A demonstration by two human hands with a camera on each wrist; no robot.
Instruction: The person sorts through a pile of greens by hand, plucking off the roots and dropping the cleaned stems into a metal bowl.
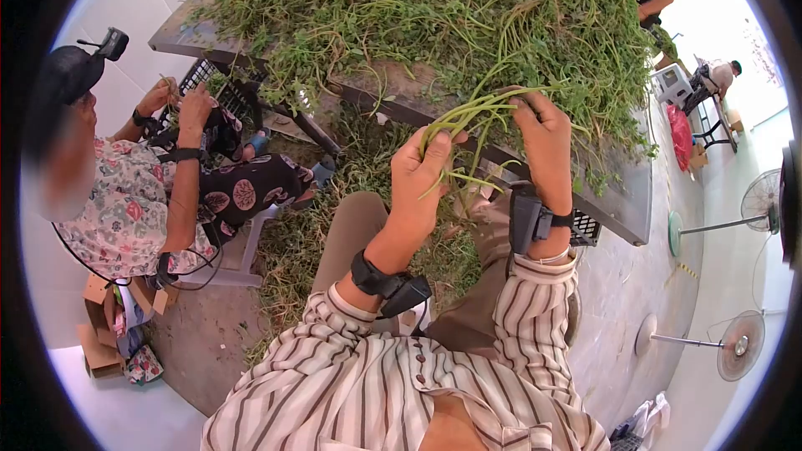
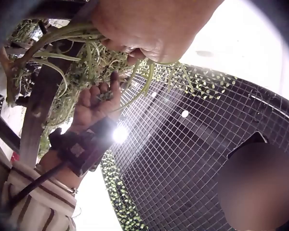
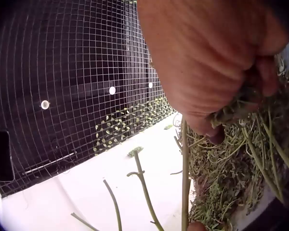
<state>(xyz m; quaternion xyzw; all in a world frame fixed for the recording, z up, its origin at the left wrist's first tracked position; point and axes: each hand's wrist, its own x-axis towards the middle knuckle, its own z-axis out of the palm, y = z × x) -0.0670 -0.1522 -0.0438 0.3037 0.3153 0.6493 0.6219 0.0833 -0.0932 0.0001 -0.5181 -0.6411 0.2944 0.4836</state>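
Note:
In the head view my left hand point(image 1: 420, 175) grips a small bunch of long green stems point(image 1: 468, 108), thumb laid over them. My right hand point(image 1: 545, 138) is just to the right, fingers curled at the other end of the stems. The left wrist view shows the left hand point(image 2: 149, 29) closed round stems that hang below it, and the right hand point(image 2: 96, 106) with curled fingers holding a bit of leafy green. In the right wrist view, the right hand point(image 3: 207, 62) has leafy material between its fingers, and cut-looking stem ends point(image 3: 144, 187) stand at lower left.
A large heap of leafy stems point(image 1: 376, 17) covers the table point(image 1: 622, 209) beyond the hands. Loose greens point(image 1: 292, 259) litter the floor. A seated person point(image 1: 125, 192) works at the left beside a black crate point(image 1: 200, 75). Fans point(image 1: 742, 345) stand at right; other people are at the back right.

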